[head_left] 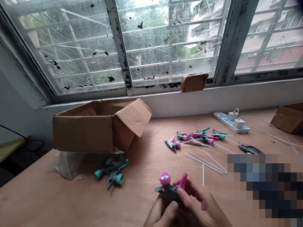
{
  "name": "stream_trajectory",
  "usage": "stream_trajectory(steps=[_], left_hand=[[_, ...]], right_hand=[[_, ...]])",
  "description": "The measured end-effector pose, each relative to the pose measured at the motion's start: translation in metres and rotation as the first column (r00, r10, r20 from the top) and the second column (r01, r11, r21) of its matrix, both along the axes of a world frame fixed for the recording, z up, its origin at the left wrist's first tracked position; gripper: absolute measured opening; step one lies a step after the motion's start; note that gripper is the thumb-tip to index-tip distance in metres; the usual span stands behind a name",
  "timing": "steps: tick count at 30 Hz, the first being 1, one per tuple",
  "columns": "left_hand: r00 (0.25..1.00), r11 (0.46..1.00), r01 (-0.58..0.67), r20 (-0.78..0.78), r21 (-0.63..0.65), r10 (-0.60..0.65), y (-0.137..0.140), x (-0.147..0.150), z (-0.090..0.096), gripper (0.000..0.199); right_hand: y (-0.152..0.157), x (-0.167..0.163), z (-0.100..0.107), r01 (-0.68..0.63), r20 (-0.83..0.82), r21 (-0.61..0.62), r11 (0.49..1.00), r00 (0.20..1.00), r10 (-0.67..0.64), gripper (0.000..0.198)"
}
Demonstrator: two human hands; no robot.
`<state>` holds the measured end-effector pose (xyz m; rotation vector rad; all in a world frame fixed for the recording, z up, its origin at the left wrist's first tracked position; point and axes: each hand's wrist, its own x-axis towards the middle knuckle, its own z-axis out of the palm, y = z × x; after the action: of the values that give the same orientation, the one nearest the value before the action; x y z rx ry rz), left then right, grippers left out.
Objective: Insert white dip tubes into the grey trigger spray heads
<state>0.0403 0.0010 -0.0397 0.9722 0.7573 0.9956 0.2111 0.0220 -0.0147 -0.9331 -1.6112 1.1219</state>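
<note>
In the head view, a person's left hand (161,215) and right hand (200,203) close together on a single gray spray trigger head (168,189) above the near edge of a wooden table (142,201). Its one pink collar (164,178) faces up; the right hand's thumb and fingers pinch beside its one pink lever (183,181), while the left hand cups the gray body from below.

Beyond the hands, to the right, pink, gray and teal spray heads (201,135) lie in an overlapping heap, too tangled to count exactly; one pink-and-gray spray head (172,144) rests at the heap's left edge. Four loose white tubes (203,176) lie between heap and hands, with more mixed into the heap. To the left, at least two teal-and-gray spray heads (115,167) sit together near one clear plastic bag (68,165) and one open cardboard box (82,134).

At the back right, one power strip (220,118) carries two white adapters (238,123), near one dark object (251,149) too small to identify. A second cardboard box (287,122) stands at the right edge, and one cardboard piece (194,83) leans on the sill below a three-paned window (163,47). A pixelated patch hides part of the right side.
</note>
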Motion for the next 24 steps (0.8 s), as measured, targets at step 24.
stream_trajectory(steps=[24], left_hand=[[0.978, 0.992, -0.099, -0.178, 0.076, 0.111, -0.004, 0.003, 0.031, 0.039]], right_hand=[[0.025, 0.061, -0.003, -0.257, 0.908, 0.388, 0.885, 0.27, -0.32, 0.039]])
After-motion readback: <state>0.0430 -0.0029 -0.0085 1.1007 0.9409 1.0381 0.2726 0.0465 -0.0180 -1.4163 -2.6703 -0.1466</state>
